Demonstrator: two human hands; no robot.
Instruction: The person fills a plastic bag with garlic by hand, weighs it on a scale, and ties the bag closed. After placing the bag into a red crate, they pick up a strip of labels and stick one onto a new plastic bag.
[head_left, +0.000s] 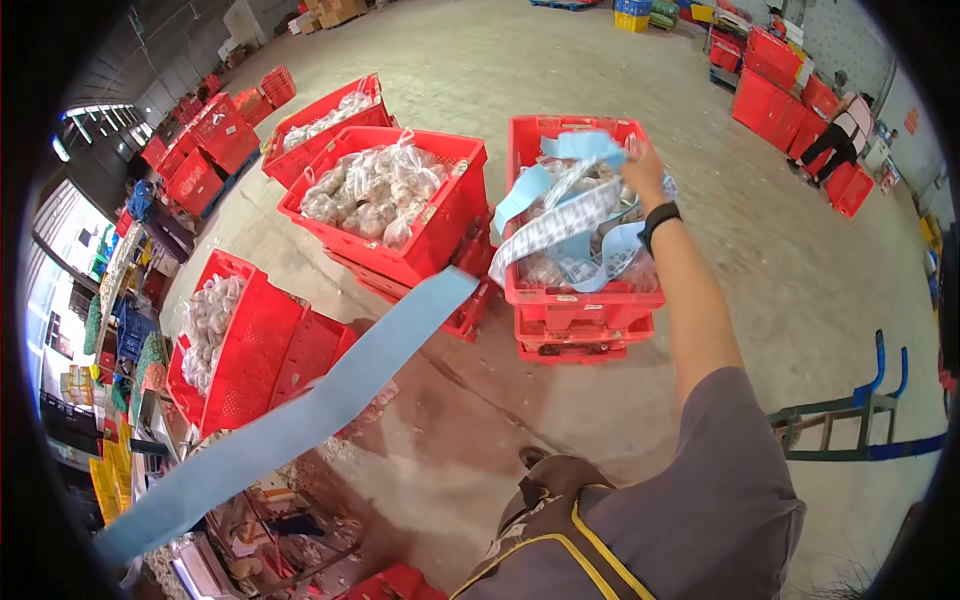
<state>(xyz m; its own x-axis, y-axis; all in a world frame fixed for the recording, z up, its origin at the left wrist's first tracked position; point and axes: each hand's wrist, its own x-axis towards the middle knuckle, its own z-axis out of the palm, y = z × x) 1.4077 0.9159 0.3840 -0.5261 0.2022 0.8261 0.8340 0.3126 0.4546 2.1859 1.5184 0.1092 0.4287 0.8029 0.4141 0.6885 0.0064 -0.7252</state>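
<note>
1. Blue-and-white label strips [560, 225] hang in a loose tangle from the right hand [645, 168]. Its grip is closed around their upper loops, and the arm is stretched forward, a black wristband [658, 214] on the wrist.
2. The left hand is out of view.
3. The strips dangle over and partly inside the top crate [575, 300] of a short stack of red crates, which holds clear bags; their contents are hidden behind the strips.
4. A long blue strip [300, 420] runs flat from beside the bundle's lower end down towards the bottom left edge. Whether it joins the bundle cannot be told.
5. Just left of the stack stands another red crate [445, 235] on further crates, filled with clear bags of pale bulbs [375, 190].
6. Lower left, a tipped red crate [250, 350] also holds bagged bulbs, and the blue strip passes in front of it.
7. All crates stand on a grey concrete floor [760, 270].
8. A blue hand truck [860, 410] lies on the floor to the right, well apart from the stack.
9. Far right, another person [840, 135] bends beside more red crates.
</note>
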